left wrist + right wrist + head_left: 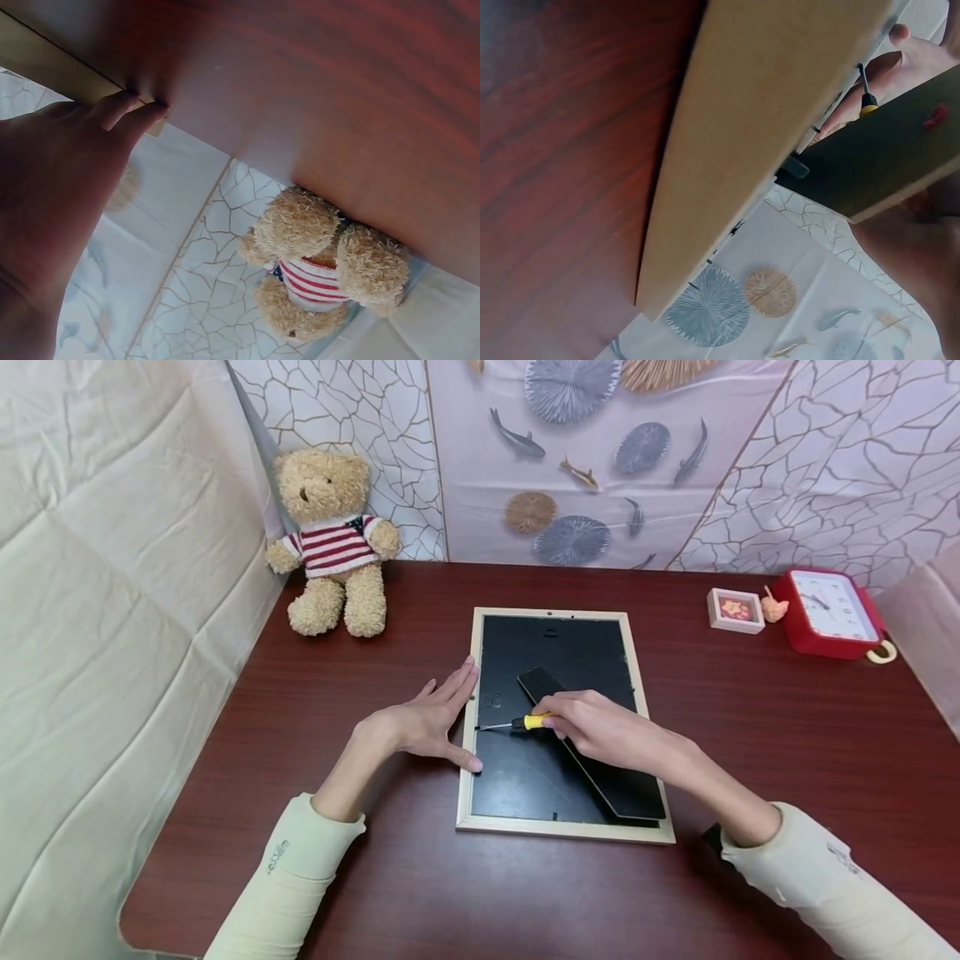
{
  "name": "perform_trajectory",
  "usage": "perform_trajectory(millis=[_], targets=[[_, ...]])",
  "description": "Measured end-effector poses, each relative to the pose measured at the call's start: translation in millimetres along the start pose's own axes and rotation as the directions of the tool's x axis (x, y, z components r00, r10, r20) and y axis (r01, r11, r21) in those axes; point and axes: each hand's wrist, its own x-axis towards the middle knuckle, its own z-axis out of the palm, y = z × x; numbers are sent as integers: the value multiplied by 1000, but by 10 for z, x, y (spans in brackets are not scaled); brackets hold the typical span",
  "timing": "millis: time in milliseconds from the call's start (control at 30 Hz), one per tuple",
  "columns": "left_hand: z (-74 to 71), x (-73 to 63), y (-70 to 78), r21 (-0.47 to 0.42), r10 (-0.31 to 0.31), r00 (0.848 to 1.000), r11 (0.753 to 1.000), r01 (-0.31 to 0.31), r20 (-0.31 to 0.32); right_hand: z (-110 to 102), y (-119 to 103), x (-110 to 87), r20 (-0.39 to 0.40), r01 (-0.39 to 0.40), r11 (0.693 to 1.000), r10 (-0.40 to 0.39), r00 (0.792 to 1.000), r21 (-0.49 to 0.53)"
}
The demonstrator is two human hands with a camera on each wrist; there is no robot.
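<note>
A picture frame [566, 834] with a pale wooden border lies face down, its black backing board [517, 785] upward. Across the backing slants the black easel stand [626, 789]. My right hand [600, 731] grips a screwdriver [534, 722] with a yellow and black handle. Its metal tip meets the left inner edge of the border, at a small black tab [480, 727]. With fingers spread, my left hand [427, 722] rests along the left border, thumb lower down. In the left wrist view, fingertips touch the frame's side [60, 71]. The right wrist view shows the stand tilted up from the backing.
A teddy bear [333, 547] in a striped shirt sits at the back left. Toward the back right stand a small white framed box [736, 611], a little orange figure [773, 607] and a red clock [831, 612]. A patterned cloth [577, 460] hangs behind the table [420, 893].
</note>
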Motion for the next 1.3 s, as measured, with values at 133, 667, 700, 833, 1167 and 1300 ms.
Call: perform_trajectory(millis=[133,667,700,833,1167,1300], targets=[[8,5,15,-11,-34,999,999,34,4,157,251,48,-21,47,997,-48,999,-65],[133,128,-78,-15,-89,996,996,89,-6,-168,-358,171,67,-45,988,55,996,-147],[148,137,-94,-15,-91,996,996,91,-6,-170,-356,175,68,-45,989,55,996,-144],[188,162,-138,-8,-92,996,996,92,-1,-136,-346,155,67,-56,987,66,996,-149],[184,159,-139,-11,-89,996,996,89,-19,-221,-624,315,78,36,946,-11,997,-324],[170,172,-116,-18,-96,995,995,96,-8,-293,-706,485,115,92,915,-50,992,-392]])
